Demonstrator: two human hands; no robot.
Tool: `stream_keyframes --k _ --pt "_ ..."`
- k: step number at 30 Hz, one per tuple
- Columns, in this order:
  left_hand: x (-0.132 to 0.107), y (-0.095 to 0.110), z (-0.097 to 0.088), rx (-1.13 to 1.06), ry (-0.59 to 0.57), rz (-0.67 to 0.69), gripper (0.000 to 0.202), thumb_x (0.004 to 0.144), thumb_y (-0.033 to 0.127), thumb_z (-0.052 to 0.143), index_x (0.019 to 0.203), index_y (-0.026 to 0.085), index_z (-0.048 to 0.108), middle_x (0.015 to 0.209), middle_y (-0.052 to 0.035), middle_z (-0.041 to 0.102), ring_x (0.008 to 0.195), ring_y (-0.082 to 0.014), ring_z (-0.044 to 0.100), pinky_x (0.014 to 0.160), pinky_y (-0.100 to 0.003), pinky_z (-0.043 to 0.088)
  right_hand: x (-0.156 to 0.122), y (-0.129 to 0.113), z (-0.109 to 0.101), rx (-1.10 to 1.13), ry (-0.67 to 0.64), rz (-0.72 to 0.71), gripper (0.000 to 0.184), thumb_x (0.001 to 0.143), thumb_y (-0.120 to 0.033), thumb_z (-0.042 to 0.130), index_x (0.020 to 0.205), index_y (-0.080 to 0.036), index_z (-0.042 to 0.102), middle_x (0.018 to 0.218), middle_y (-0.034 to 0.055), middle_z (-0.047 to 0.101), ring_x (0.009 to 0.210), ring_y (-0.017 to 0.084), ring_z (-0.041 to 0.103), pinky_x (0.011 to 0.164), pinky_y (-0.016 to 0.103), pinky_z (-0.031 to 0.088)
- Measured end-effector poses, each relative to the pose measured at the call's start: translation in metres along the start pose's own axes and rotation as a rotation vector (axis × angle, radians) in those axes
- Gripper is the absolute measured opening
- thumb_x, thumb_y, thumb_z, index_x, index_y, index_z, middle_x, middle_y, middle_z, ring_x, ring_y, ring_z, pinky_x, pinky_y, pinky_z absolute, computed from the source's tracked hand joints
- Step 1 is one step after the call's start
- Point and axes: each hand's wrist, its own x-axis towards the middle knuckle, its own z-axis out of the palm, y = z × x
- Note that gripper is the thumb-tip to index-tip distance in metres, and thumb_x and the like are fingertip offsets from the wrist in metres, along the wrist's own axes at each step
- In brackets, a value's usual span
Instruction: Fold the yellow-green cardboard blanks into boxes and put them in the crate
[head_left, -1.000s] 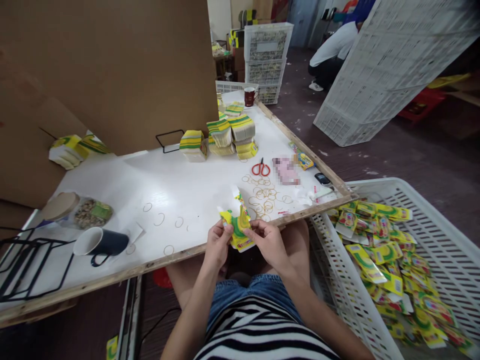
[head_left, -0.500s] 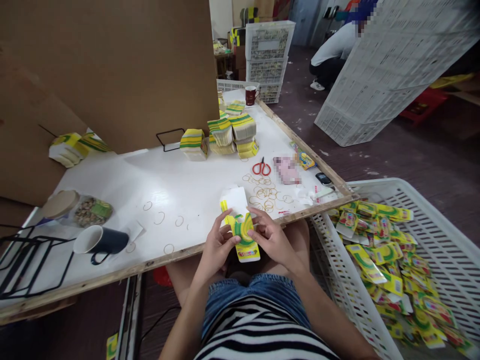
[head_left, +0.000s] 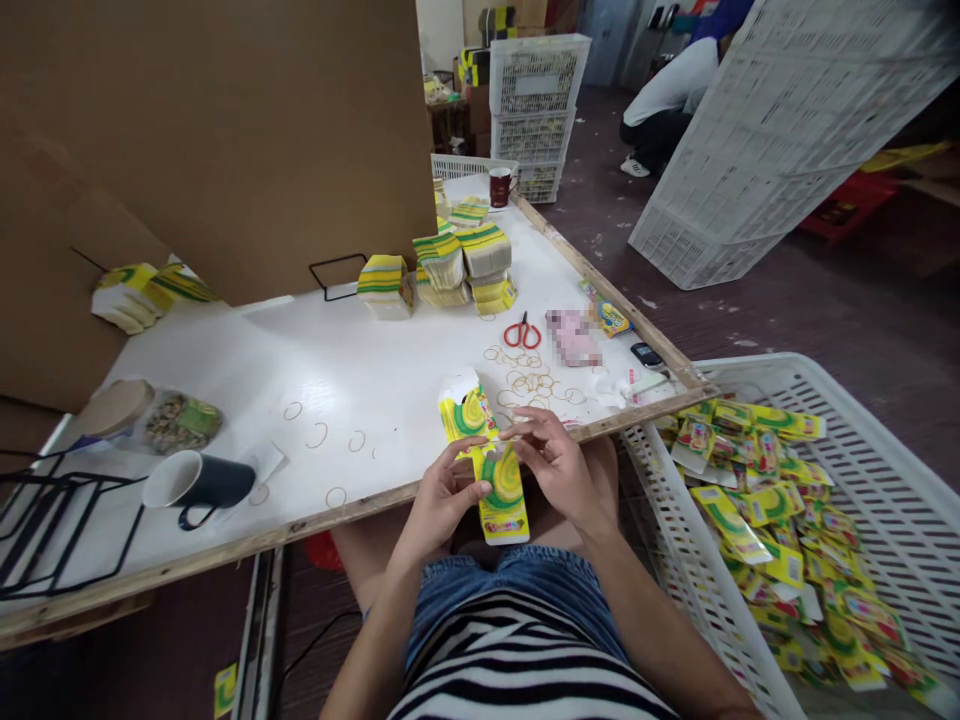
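Observation:
My left hand (head_left: 448, 500) grips a flat yellow-and-green printed carton (head_left: 504, 505) by its left side, the thumb across its front. The carton tilts down over the table's front edge, above my lap. At its upper right edge is my right hand (head_left: 551, 465), thumb and fingers pinched together on it. Just beyond my fingers a second yellow carton (head_left: 465, 408) lies on the white table with its printed face up. Whether the two cartons are joined is hidden by my fingers.
Rubber bands (head_left: 534, 385), red-handled scissors (head_left: 523, 332) and a dark mug (head_left: 217, 480) lie about the table. Bundled cartons (head_left: 386, 285) stand at the back. A white crate (head_left: 806, 372) full of yellow packs sits at my right. A person crouches beyond stacked crates (head_left: 720, 220).
The held carton has come lower and nearer to my lap. A printed yellow face now shows behind it where white card showed before. My right hand has shifted to its upper edge.

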Motion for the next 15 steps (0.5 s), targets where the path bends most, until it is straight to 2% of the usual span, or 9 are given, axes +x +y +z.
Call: stream_keyframes --k 1,3,4,6,9,15 --pt "0.0 -0.001 0.0 0.041 0.025 0.017 0.05 0.075 0.029 0.073 0.119 0.021 0.051 0.104 -0.0087 0.07 0.079 -0.0193 0.07 0.069 -0.028 0.056 0.001 -0.003 -0.002 -0.041 0.003 -0.027 0.023 0.089 -0.038 0.054 0.103 -0.024 0.065 0.096 0.0061 0.064 0.092 0.021 0.059 0.08 0.033 0.048" --pt "0.001 -0.003 0.001 0.128 0.086 0.045 0.045 0.077 0.029 0.07 0.119 0.021 0.053 0.108 -0.0083 0.069 0.078 -0.0176 0.069 0.068 -0.027 0.056 0.002 -0.007 -0.008 -0.113 -0.02 -0.048 0.029 0.091 -0.041 0.049 0.088 -0.022 0.071 0.094 0.0074 0.063 0.096 0.022 0.057 0.084 0.034 0.046" --pt "0.002 -0.005 0.002 0.163 0.117 0.055 0.044 0.078 0.029 0.069 0.119 0.022 0.054 0.111 -0.008 0.068 0.078 -0.0175 0.069 0.067 -0.027 0.056 0.002 -0.007 -0.01 -0.131 -0.05 -0.025 0.03 0.09 -0.042 0.05 0.087 -0.022 0.072 0.09 0.0068 0.063 0.091 0.021 0.058 0.08 0.033 0.047" --pt "0.002 -0.007 0.004 0.207 0.149 0.062 0.043 0.078 0.028 0.067 0.119 0.023 0.055 0.115 -0.0076 0.066 0.081 -0.0183 0.069 0.069 -0.028 0.057 0.003 -0.005 -0.012 -0.132 -0.136 0.066 0.026 0.086 -0.04 0.057 0.099 -0.021 0.07 0.078 0.0027 0.059 0.072 0.017 0.055 0.064 0.027 0.046" --pt "0.002 -0.008 0.005 0.226 0.119 0.055 0.046 0.08 0.026 0.064 0.125 0.023 0.052 0.117 -0.0086 0.066 0.085 -0.0196 0.069 0.073 -0.03 0.057 0.003 0.003 -0.009 -0.147 -0.207 0.156 0.035 0.079 -0.03 0.063 0.113 -0.022 0.062 0.063 -0.0049 0.049 0.056 0.012 0.045 0.051 0.023 0.037" --pt "0.001 -0.006 0.002 0.205 0.017 0.022 0.053 0.084 0.025 0.059 0.135 0.022 0.044 0.118 -0.0115 0.066 0.097 -0.0226 0.067 0.083 -0.034 0.055 0.002 0.005 0.0 -0.353 -0.139 0.096 0.024 0.078 -0.021 0.055 0.102 -0.022 0.056 0.057 -0.0076 0.041 0.051 0.012 0.043 0.05 0.023 0.032"
